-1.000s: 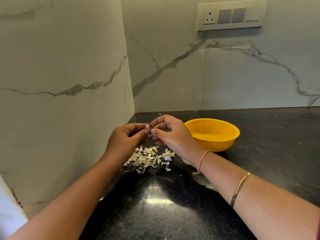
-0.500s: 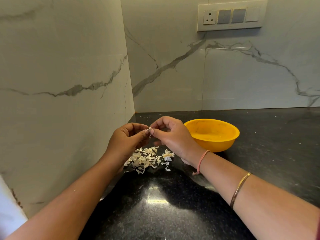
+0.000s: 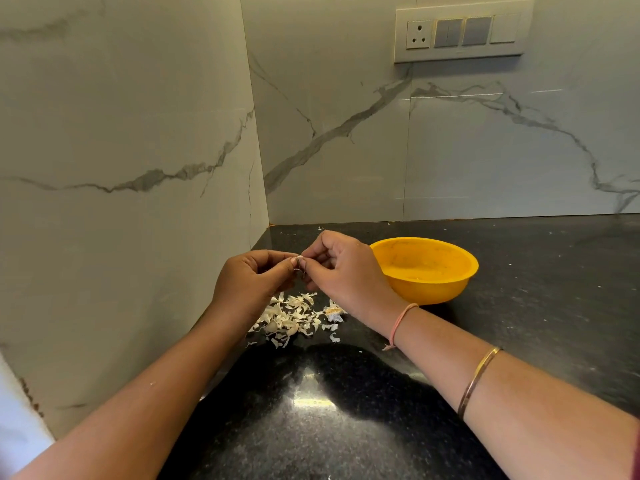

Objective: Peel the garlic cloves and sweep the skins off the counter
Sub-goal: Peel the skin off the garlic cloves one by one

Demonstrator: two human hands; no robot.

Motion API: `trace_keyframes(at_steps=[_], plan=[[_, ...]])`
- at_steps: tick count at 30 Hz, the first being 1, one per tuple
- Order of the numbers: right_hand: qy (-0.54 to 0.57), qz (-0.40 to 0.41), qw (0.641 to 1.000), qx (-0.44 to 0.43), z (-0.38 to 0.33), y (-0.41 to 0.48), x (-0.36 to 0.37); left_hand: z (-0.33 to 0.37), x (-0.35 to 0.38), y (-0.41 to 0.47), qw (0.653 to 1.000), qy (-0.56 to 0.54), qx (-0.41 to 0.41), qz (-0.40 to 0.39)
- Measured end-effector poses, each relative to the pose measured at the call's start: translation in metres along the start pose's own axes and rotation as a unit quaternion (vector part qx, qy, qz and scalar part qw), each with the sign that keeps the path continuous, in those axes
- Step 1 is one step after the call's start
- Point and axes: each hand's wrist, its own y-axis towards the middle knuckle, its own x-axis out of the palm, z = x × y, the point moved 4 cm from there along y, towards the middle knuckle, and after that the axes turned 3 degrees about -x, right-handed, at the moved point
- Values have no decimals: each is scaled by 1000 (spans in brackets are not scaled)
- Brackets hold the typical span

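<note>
Two hands meet above the dark surface [image 3: 346, 427]: the left hand [image 3: 247, 282] and right hand [image 3: 343, 275] both pinch a garlic clove [image 3: 300, 262] over the skins [image 3: 294, 318], beside the yellow bowl [image 3: 424, 270].

Both forearms bare to the frame edge. R wrist: thin pink thread band [image 3: 401, 320], w/ a short frayed tail hanging at the underside. Further up the R forearm: slim gold-tone bangle [image 3: 479, 379], plain, flat. Sliver of dark red cloth [image 3: 636, 455] at far R edge, poss. a sleeve. L forearm [image 3: 138, 393]: tiny pale fleck [image 3: 151, 383] stuck on it. Nails on L hand [image 3: 249, 285] & R hand [image 3: 346, 275]: short, pale.
</note>
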Motion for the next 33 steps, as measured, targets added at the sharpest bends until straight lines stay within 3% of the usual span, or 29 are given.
trace_keyframes(at_steps=[18,24,27,30,33], plan=[[-23,12,998,-59,-9,-3,5,-12,4,-1,985,-135,-107,14],[49,26,998,1,-3,1,1,-3,9,-2,967,-226,-112,-30],[105,19,993,52,1,1,1,-3,7,-2,980,-178,-91,-21],[151,10,984,98,2,0,1,-3,2,-1,999,-30,-32,9],[188,6,974,123,1,-1,-1,-1,1,-1,996,88,28,11]])
